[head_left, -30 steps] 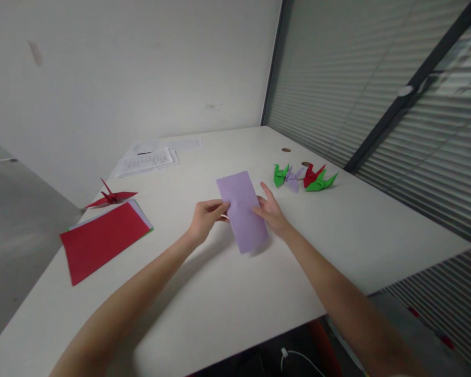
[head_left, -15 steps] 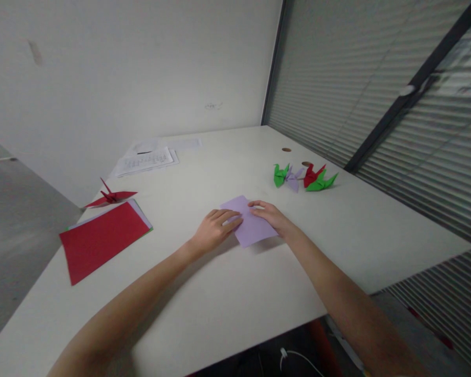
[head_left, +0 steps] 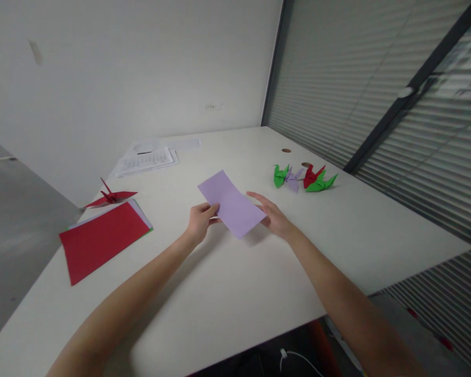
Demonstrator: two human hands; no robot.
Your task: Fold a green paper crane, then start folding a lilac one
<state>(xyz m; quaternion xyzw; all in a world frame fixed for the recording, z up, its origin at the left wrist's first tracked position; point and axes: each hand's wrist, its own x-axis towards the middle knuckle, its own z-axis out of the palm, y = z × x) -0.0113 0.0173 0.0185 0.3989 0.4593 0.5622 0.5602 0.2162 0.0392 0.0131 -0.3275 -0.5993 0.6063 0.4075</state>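
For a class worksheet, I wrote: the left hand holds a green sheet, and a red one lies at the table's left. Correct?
Not quite: the head view shows the left hand holding a purple sheet, not green. The rest stands.

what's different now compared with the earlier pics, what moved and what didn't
The lavender paper has turned since the first picture, its far end swinging left and its near end right. The left hand, laid over it half a second ago, now pinches its left edge, thumb on top. The right hand has opened at its right edge; contact is unclear. The red sheet, origami cranes and written pages stayed put.
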